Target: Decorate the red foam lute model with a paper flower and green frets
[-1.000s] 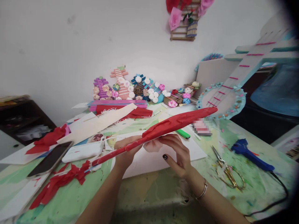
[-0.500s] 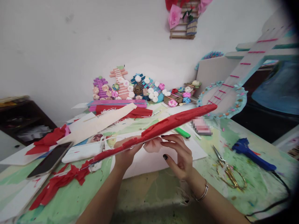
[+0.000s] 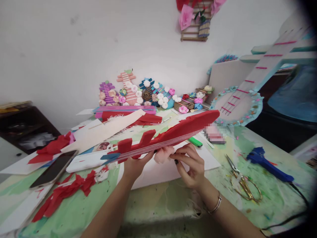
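A red craft lute (image 3: 195, 124), strung with thin white lines and tipped with blue at its narrow end, is tilted in the air over the table. My left hand (image 3: 133, 169) is closed around its neck from below. A pale pink fabric or paper flower (image 3: 162, 155) is at the lute's lower edge, by my left fingertips; whether it is fixed there I cannot tell. My right hand (image 3: 193, 165) pinches the flower's right edge between thumb and fingers.
Gold-handled scissors (image 3: 244, 185) and a blue glue gun (image 3: 269, 165) lie at right. Red scraps (image 3: 64, 195) and a phone (image 3: 54, 168) lie at left. Decorated small lutes (image 3: 148, 92) line the wall; a larger pale blue lute (image 3: 257, 82) leans at right.
The red lute has turned, so its stringed face and side pegs now show. My right fingers have closed from a loose spread onto the pink flower's edge.
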A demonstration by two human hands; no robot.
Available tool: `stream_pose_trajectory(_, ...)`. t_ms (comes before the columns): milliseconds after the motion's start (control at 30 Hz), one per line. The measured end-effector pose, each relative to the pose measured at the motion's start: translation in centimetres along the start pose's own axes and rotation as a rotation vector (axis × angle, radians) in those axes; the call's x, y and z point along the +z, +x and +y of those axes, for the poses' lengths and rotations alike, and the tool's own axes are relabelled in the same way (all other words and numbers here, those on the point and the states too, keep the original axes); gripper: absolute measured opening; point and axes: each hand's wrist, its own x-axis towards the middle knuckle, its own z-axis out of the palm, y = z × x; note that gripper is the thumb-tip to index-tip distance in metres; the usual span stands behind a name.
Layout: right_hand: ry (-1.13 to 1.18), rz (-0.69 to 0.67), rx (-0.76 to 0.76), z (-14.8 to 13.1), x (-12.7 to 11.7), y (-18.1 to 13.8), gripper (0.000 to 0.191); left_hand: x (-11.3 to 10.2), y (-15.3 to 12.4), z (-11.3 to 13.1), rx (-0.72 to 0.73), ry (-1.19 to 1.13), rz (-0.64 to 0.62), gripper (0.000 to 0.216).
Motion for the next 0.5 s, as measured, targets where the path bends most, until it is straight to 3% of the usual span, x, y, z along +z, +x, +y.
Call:
stream_pose_trajectory(200, 0.026, 0.015, -0.001, -0.3, -0.5, -0.3, 0.030, -0.1, 0.1, -0.2, -0.047, -0.051, -0.068, 0.019)
stream_pose_trajectory(300, -0.077, 0.101, 0.045, -0.6, -2.4, -0.8, 0.027, -0.2, 0.2, -0.1, -0.060, -0.146, -0.098, 0.013)
stream_pose_trajectory(400, -0.460, 0.191, 0.162, 0.3, -6.7, -2.0, 0.024, -0.2, 0.4, 0.1, -0.062, -0.222, -0.102, 0.012)
stream_pose_trajectory(500, -1.037, 0.119, 0.364, 3.1, -13.2, -4.5, 0.031, -0.2, 0.5, 0.2, -0.060, -0.252, -0.096, 0.012)
